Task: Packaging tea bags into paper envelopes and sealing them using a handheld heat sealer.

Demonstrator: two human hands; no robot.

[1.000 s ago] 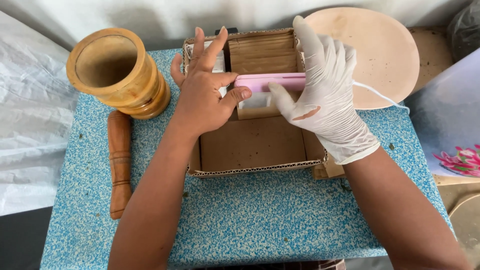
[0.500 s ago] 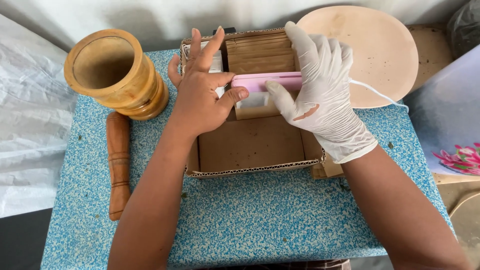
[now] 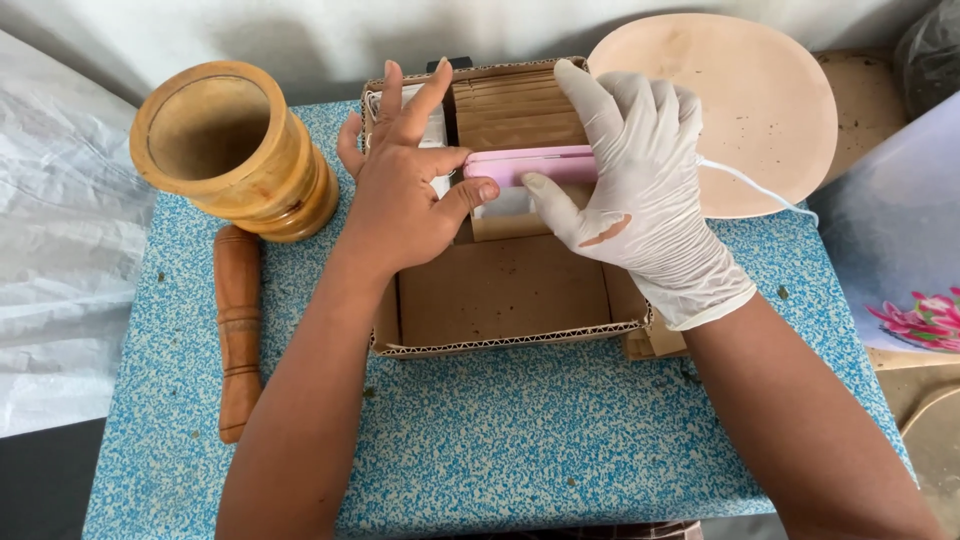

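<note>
An open cardboard box [image 3: 500, 300] stands on a blue speckled table [image 3: 500, 440]. Brown paper packets [image 3: 515, 110] stand in a row at its far end. My bare left hand [image 3: 405, 190] rests over the box's left side, its thumb touching the left end of a pink bar-shaped tool [image 3: 530, 165] that lies across a packet. My right hand [image 3: 635, 190], in a white glove, presses down on the tool's right part. A white cord [image 3: 745, 185] runs off from the tool to the right. The near half of the box floor is bare.
A wooden mortar [image 3: 235, 150] stands at the table's far left, with a wooden pestle [image 3: 238, 330] lying beside it. A round pale board [image 3: 745, 105] lies behind the box at the right. White plastic sheeting [image 3: 60, 260] covers the left; a flowered sheet [image 3: 915, 250] lies at the right.
Both hands stay on the pink tool and have hardly shifted. The view has drifted slightly.
</note>
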